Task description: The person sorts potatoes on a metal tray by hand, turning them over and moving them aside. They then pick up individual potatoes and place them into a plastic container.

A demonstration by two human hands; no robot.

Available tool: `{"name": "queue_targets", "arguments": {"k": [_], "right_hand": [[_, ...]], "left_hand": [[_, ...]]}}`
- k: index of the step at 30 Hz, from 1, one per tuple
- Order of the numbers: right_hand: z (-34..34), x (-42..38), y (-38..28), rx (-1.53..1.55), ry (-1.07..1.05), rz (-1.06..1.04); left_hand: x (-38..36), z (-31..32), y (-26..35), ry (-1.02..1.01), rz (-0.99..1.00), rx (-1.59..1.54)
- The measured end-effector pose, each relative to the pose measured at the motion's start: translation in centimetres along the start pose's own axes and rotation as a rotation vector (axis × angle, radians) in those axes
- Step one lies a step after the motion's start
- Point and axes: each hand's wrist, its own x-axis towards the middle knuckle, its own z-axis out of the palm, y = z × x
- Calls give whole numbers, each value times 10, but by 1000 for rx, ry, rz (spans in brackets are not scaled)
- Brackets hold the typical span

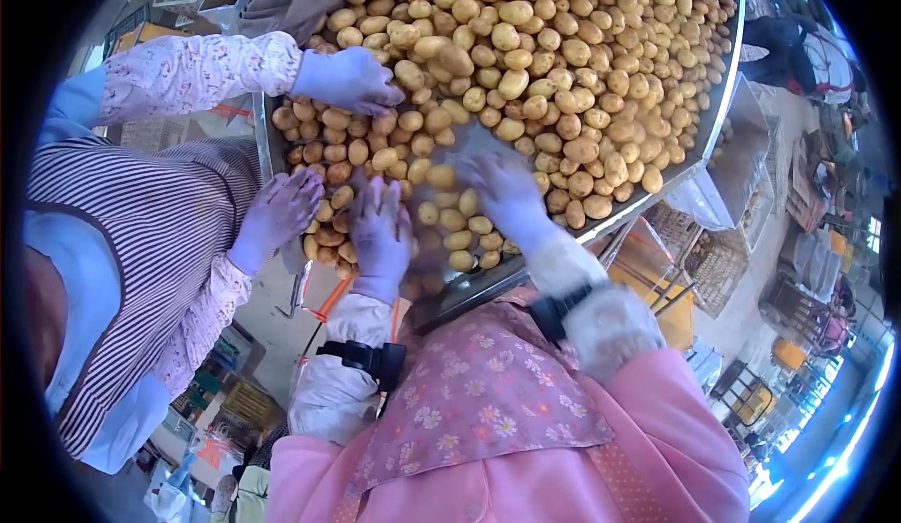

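Many potatoes (563, 63) are heaped on a metal sorting table (469, 288). My left hand (381, 232), in a pale purple glove, has its fingers spread over potatoes near the table's front edge. To the right, my right hand (507, 185), in the same kind of glove, reaches over a bare patch of the table beside the heap, fingers apart and slightly blurred. A small group of potatoes (460, 227) lies between my two hands. Neither hand is closed round a potato.
At the left a co-worker in a striped apron (160, 213) has gloved hands (347, 80) on the potatoes. Crates (718, 270) and a clear plastic bag (704, 195) are below the right edge. Another person (807, 54) is at the upper right.
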Motion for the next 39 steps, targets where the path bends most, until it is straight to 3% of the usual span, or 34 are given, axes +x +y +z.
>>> {"name": "queue_targets", "arguments": {"k": [1, 2, 3, 4, 5, 7, 8, 10, 12, 13, 14, 15, 16, 18, 20, 22, 23, 24, 26, 28, 29, 31, 32, 34, 37, 39], "right_hand": [[-20, -32, 0, -39, 94, 52], [-41, -70, 1, 291, 99, 297], [-77, -100, -7, 211, 45, 716], [-95, -158, 33, 155, 208, 454], [-119, -183, 34, 289, 256, 854], [-142, -248, 94, -877, 61, 594], [-143, -229, 84, -873, 65, 587], [-126, -174, 58, -535, 188, 338], [-75, -113, 18, 6, 106, 370], [-49, -86, 0, -151, 76, 178], [-21, -70, -15, -94, -2, 176], [13, -60, -27, -513, -510, 247], [13, -62, -49, -497, -394, -14], [32, -78, -14, -342, -434, -469], [4, -49, 10, -251, -590, -490], [-10, -1, 13, -413, -462, -320], [3, 21, 24, -311, -155, -261], [14, 55, 11, -45, 8, -194], [28, 107, -38, -390, -196, -137], [60, 104, -52, -475, -158, -195], [59, 102, -49, -437, -252, -244], [42, 71, -17, -450, -264, -318], [26, 55, -2, -457, -255, -388], [-8, 17, -2, -488, -266, -284], [-33, -46, 1, -367, -391, -129], [-32, -75, 3, -296, -312, -80]], "left_hand": [[3, 0, -9, 76, -7, 67], [2, -2, -17, 145, -12, 136], [-4, 9, -32, 186, -53, 163], [-7, 12, -32, 185, -53, 158], [-12, 12, -30, 110, -25, 206], [-23, 4, -2, -68, -15, 366], [-27, 16, 4, -63, 61, 332], [-37, 17, 38, -243, 82, 82], [-53, 25, 57, -297, 290, 78], [-61, 31, 52, -324, 337, 52], [-70, 33, 46, -354, 383, 25], [-75, 25, 39, -349, 372, 30], [-81, 10, 27, -330, 292, 15], [-107, -13, -5, -316, 194, 4], [-134, -25, -39, -382, 130, -59], [-134, -39, -52, -261, 57, 12], [-130, -46, -52, -150, 1, 84], [-114, -48, -50, -148, -7, 80], [-47, -47, -47, 107, -43, 17], [14, -43, -38, 169, 3, -52], [35, -34, -40, 169, 8, -58], [49, -13, -41, -22, 84, 6], [44, -5, -43, -23, 90, -2], [18, 7, -44, -63, -88, 8], [8, -3, -30, -18, -95, 62], [16, -13, -15, -2, -77, 32]]}}
